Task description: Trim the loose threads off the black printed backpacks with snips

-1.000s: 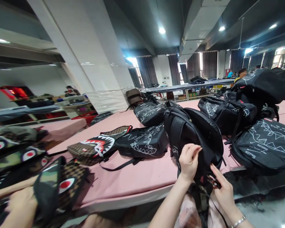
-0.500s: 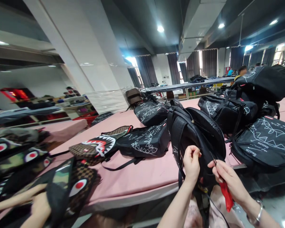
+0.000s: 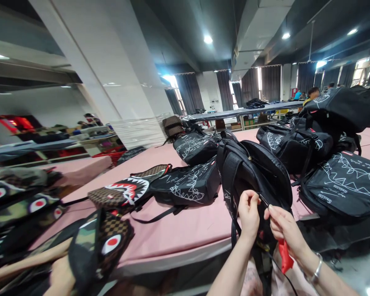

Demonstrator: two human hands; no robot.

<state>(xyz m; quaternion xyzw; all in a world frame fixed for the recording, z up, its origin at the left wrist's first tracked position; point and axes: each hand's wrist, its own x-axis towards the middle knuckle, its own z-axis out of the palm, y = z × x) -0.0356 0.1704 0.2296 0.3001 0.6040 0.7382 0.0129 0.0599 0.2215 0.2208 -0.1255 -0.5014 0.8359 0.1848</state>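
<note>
A black backpack (image 3: 253, 176) stands in front of me with its large front flap hanging unzipped. My left hand (image 3: 249, 211) is closed in a pinch against its near side; what the fingertips hold is too small to make out. Close to its right, my right hand (image 3: 285, 228) is closed around a slim object with a soft-looking red end (image 3: 285, 257) that hangs below the palm. A thin dark piece (image 3: 264, 200) bridges the gap between both sets of fingertips. Whether it belongs to the red-ended object or to the bag, I cannot tell.
Black backpacks with white line drawings (image 3: 188, 183) lie left and right (image 3: 342, 181) on the pink table (image 3: 172, 230). A checked shark-mouth bag (image 3: 123, 191) lies farther left. Another person's hands (image 3: 60, 273) handle a camouflage bag (image 3: 89, 242) at lower left.
My right hand has moved left and slightly up, closer to my left hand, and the red end swung with it. The person at lower left has shifted the camouflage bag to the right.
</note>
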